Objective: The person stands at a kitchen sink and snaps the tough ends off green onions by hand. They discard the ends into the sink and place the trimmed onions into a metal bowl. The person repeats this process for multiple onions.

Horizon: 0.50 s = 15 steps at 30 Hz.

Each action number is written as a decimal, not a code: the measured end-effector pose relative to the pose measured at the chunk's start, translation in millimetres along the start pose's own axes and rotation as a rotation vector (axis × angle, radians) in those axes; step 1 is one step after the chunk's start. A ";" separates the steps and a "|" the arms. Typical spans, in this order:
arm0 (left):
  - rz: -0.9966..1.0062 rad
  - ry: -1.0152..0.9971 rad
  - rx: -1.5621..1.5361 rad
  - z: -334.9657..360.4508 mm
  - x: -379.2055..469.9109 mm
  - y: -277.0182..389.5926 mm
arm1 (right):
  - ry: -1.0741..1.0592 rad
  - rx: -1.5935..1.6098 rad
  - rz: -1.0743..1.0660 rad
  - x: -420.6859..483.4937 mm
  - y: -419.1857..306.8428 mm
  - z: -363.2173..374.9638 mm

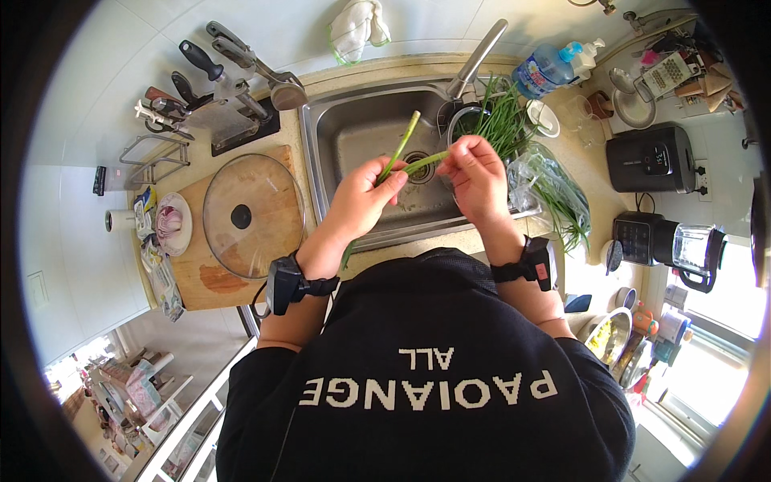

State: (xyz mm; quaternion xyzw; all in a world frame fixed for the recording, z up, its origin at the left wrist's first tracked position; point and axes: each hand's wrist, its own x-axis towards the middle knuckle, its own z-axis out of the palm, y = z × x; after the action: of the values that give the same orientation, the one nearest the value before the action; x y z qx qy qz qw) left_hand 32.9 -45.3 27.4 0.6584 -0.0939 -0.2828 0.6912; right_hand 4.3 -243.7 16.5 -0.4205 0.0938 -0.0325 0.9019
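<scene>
My left hand [361, 196] grips a few green vegetable stalks, perhaps garlic chives or scallions, above the stainless steel sink [355, 129]. One pale-ended stalk [405, 140] points up and away from that fist, and a green tip hangs below the wrist. The fingertips of my right hand [482, 175] pinch the end of a second stalk [429, 161], which spans the gap between both hands. Beneath them shows the sink drain [420, 170], with small green scraps around it. A bunch of long green leaves [501, 120] lies across a metal bowl [464, 122] on the right.
A glass lid [259, 187] rests on the wooden cutting board [193, 289] at left, beside a plate with cut red onion [170, 222]. The knife block [265, 123] stands behind. The faucet [479, 57] rises at the back. Right are a plastic bag of greens [551, 178] and a blender [692, 250].
</scene>
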 end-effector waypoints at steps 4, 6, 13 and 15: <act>0.019 0.026 0.081 -1.6 0.2 -2.3 | -0.114 -0.293 0.030 0.0 -4.3 3.5; 0.028 0.013 0.118 -1.7 1.2 -3.3 | -0.184 -0.463 0.114 0.2 -2.8 5.9; 0.027 0.028 0.145 -13.7 1.3 -8.1 | -0.030 -0.493 0.129 5.8 -5.5 -7.3; -0.031 0.044 0.103 -18.7 1.0 -8.6 | -0.010 -0.509 0.091 7.5 -6.0 -13.6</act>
State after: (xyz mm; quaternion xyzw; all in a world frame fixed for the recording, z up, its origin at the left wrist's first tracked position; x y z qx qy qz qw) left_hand 40.8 -29.6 16.7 0.7005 -0.0830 -0.2734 0.6539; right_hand 9.2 -258.9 11.5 -0.6293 0.1134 0.0346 0.7681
